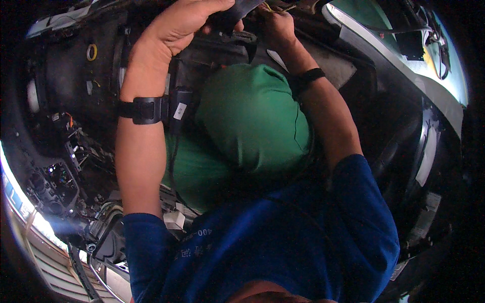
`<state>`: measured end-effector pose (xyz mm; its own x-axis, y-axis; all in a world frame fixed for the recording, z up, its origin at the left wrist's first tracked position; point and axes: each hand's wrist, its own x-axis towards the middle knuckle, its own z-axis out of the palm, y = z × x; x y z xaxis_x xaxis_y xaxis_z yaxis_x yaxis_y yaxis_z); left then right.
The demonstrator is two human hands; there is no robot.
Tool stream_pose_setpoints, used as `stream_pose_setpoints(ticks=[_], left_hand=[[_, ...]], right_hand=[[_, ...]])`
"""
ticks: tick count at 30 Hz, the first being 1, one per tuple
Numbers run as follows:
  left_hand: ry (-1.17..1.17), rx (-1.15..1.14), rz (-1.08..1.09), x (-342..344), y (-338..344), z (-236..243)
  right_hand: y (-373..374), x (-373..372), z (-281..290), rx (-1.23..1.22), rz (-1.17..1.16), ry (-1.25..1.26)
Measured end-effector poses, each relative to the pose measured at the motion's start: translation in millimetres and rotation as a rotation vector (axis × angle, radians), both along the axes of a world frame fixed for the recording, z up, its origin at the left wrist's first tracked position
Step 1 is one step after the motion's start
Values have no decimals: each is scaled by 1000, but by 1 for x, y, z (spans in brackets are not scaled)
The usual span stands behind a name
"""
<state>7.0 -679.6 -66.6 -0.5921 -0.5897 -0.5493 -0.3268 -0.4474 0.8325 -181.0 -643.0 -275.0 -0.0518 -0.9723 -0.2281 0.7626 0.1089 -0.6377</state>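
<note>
My left hand (177, 25) reaches to the top of the view and is closed around a dark flat strap or panel piece (237, 12) inside a stripped vehicle interior. My right hand (275, 25) is close beside it, its fingers curled at thin yellowish wires (275, 6) at the frame's top edge; what it grips is partly hidden. Both wrists wear black bands, the left one (146, 110) with a small box attached. A green cloth-covered rounded shape (252, 116) lies between my forearms.
Exposed black dashboard parts, wiring and connectors (65, 166) fill the left side. A yellow ring (91, 52) sits on the dark panel at upper left. A window opening with bright light (424, 55) is at the right. My blue shirt (283, 242) fills the bottom.
</note>
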Motion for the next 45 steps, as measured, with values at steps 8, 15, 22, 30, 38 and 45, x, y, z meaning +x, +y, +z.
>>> stream_pose_setpoints(ticks=[8,15,22,30,38,45], left_hand=[[-8,-117,-25,-3,10,-2],[-72,-106,-39,-9,13,7],[-122,-57,6,-4,3,10],[-137,-45,57,0,-2,13],[-113,-58,79,-7,4,4],[-100,-39,107,-7,6,5]], right_hand=[[1,8,-2,21,-135,-33],[-1,11,-7,145,-158,-322],[6,13,8,173,-107,-222],[0,12,0,193,-17,-8],[6,16,10,193,-86,-244],[7,17,20,120,-103,-448]])
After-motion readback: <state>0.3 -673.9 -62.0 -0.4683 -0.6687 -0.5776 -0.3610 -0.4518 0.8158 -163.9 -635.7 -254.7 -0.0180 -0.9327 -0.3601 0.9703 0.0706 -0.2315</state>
